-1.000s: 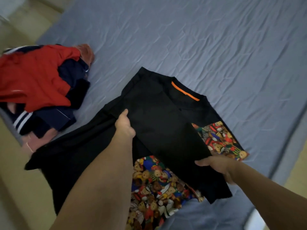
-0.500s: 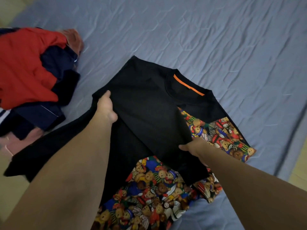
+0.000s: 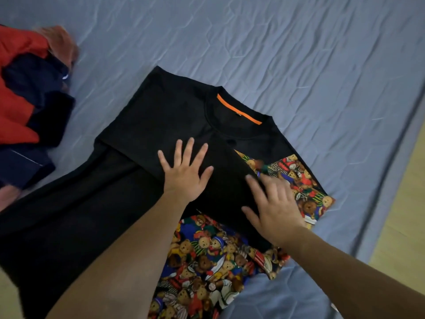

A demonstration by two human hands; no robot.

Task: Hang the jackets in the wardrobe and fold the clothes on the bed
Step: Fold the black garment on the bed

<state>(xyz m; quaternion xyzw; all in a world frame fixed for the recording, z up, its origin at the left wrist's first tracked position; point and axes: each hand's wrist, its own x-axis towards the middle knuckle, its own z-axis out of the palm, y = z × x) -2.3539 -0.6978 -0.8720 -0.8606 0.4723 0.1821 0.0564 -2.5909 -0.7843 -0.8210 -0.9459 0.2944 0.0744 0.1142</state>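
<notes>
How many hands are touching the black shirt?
2. The left hand lies flat with spread fingers on the middle of the black shirt. The right hand rests on its folded edge beside the teddy-bear print.

Black shirt with teddy-bear print panels lies partly folded on the blue bed; red-and-navy clothes pile left.
</notes>
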